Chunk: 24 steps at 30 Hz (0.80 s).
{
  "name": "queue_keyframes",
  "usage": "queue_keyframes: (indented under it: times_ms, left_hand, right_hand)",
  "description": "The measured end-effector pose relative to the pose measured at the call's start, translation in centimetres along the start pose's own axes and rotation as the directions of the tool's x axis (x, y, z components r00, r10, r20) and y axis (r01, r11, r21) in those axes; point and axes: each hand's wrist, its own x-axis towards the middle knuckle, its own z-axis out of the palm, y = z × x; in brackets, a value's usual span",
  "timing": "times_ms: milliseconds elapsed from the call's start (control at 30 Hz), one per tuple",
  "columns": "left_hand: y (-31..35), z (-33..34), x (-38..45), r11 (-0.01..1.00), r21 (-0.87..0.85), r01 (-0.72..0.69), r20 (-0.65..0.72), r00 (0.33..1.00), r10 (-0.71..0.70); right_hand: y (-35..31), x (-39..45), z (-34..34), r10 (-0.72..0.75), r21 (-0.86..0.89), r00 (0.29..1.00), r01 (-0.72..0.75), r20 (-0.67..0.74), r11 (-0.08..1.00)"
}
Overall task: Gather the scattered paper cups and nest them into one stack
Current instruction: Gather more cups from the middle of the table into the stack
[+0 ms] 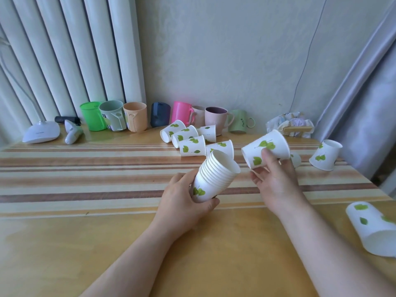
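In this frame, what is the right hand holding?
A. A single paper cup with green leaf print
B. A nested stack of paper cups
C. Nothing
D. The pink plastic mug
A: the right hand grips one single paper cup lifted off the table, while the nested stack sits in the left hand.

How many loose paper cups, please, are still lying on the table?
8: five clustered behind the stack, at; two far right; one near right. More may be hidden.

Two bare forearms, no sleeves, watch or rings; hands (184, 202) with short, unpainted nails
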Motion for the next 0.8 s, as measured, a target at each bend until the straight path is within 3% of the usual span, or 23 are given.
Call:
queue_keyframes:
  times_ms: [67,133,367,667,733,800]
  left_hand:
    - [0.0,0.0,0.0,1.0,0.004,-0.004,0.003,1.0,0.004]
    - [0.1,0.0,0.0,1.0,0.001,-0.005,0.005,1.0,0.005]
    - [0.2,-0.1,0.0,1.0,-0.01,-0.014,0.013,1.0,0.014]
    - [0.0,0.0,0.1,0.998,-0.057,0.022,0.004,1.0,-0.022]
    - [0.0,0.0,0.1,0.997,-0.07,0.027,0.007,1.0,-0.027]
    - [-0.1,0.0,0.2,0.997,-0.073,0.029,0.007,1.0,-0.029]
  right_hand:
    - [-0.4,-0.5,0.4,0.045,0.095,0.997,-0.051,0.067,0.994]
    - [-0.5,-1.2,0.8,0.025,0.084,0.989,-0.038,0.144,0.996]
    - [0.5,-3.2,2.4,-0.084,-0.117,0.959,0.12,0.272,0.986]
    - [-0.1,-2.9,0.8,-0.018,-0.253,0.942,0.108,0.335,0.961]
    - [-1.2,-1.9,-0.1,-0.075,-0.323,0.963,0.16,0.26,0.933]
    - [-2.4,0.4,-1.7,-0.207,-0.488,0.977,0.201,0.042,0.849]
